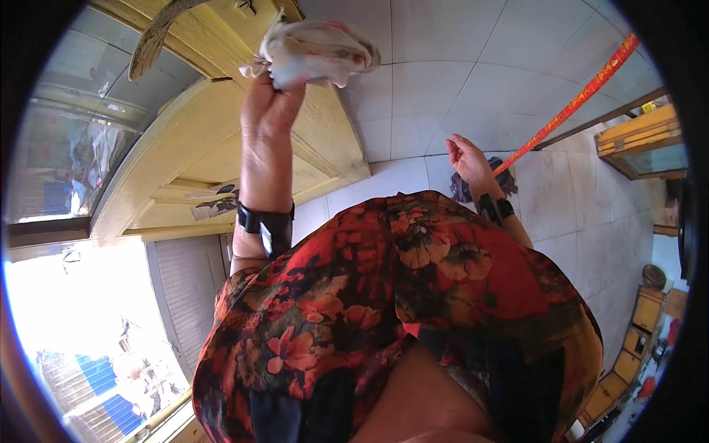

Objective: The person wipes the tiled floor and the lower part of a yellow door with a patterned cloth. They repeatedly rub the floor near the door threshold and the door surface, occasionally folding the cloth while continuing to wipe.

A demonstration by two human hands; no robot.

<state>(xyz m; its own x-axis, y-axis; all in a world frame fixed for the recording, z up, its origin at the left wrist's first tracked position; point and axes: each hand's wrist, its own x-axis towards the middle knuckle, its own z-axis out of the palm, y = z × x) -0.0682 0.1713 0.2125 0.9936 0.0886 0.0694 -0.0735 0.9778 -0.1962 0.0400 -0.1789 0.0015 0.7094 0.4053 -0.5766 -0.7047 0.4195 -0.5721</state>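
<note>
My left hand (271, 105) is raised with its fingers around a crumpled white cloth (318, 52) that shows reddish patches and is blurred. The cloth appears in front of the upper part of a yellow panelled door (166, 138); I cannot tell whether it touches the door. A curved, worn door handle (158, 41) is to the left of the cloth, and a lock with a key (242, 5) is above it. My right hand (468, 158) hangs free with loosely bent fingers and holds nothing. Behind it on the floor is a dark mop head (507, 180).
A mop handle (581, 99) with a red and yellow pattern leans at the right. Pale tiles (421, 94) cover the wall. A wooden cabinet with glass (642, 141) stands at the far right. A bright opening (83, 299) lies at lower left beside a grey shutter panel (191, 288).
</note>
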